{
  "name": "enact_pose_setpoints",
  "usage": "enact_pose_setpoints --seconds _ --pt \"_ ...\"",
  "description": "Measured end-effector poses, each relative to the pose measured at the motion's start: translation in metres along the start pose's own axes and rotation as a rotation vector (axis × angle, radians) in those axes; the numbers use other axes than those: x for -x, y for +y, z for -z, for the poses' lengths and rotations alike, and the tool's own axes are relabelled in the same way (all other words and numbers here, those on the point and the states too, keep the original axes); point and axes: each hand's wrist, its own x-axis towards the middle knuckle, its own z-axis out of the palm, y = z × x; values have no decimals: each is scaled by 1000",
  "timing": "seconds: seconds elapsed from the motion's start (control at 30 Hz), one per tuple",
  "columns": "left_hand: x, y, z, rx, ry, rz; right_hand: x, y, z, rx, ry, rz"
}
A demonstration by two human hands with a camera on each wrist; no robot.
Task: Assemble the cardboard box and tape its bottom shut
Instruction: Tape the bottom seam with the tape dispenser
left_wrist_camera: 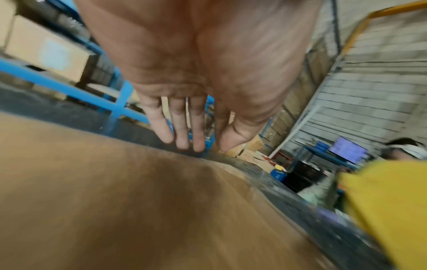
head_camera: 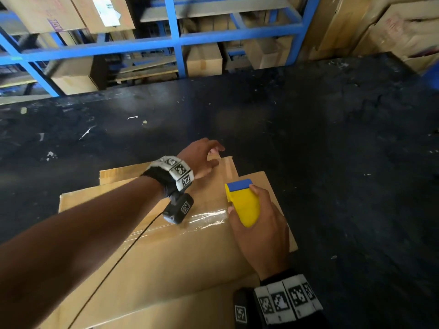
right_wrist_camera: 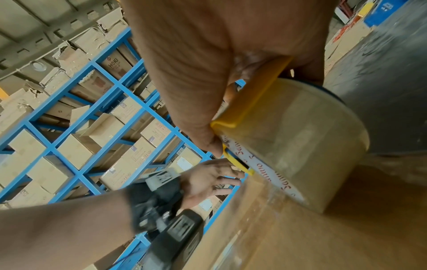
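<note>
A brown cardboard box [head_camera: 166, 252] lies on the dark table with its closed flaps facing up. A strip of clear tape [head_camera: 209, 218] runs along the seam toward the right. My right hand [head_camera: 259, 236] grips a yellow tape dispenser [head_camera: 243, 203] with a blue front edge, its roll [right_wrist_camera: 298, 146] pressed on the box top. My left hand [head_camera: 204, 160] reaches over the box's far edge, fingers [left_wrist_camera: 177, 131] straight and spread, fingertips touching the cardboard [left_wrist_camera: 115, 201] near a raised flap [head_camera: 225, 167].
The black, scuffed table [head_camera: 332, 138] extends far and right of the box. Blue metal shelving [head_camera: 175, 41] stacked with cardboard cartons [head_camera: 204, 60] stands behind the table. A cable [head_camera: 114, 264] runs from the left wrist camera across the box.
</note>
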Motion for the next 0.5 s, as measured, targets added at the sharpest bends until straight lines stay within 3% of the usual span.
enact_pose_setpoints --seconds 0.1,0.23,0.3,0.5 --pt "56 3 -11 -61 72 -98 4 -4 3 22 -17 -5" --pt "126 3 -45 -323 -157 -48 4 -7 7 64 -73 -18" --pt "141 3 -56 -386 -249 -52 4 -7 7 91 -88 -16" --pt "143 3 -59 -322 -241 -43 34 1 22 86 -83 -26"
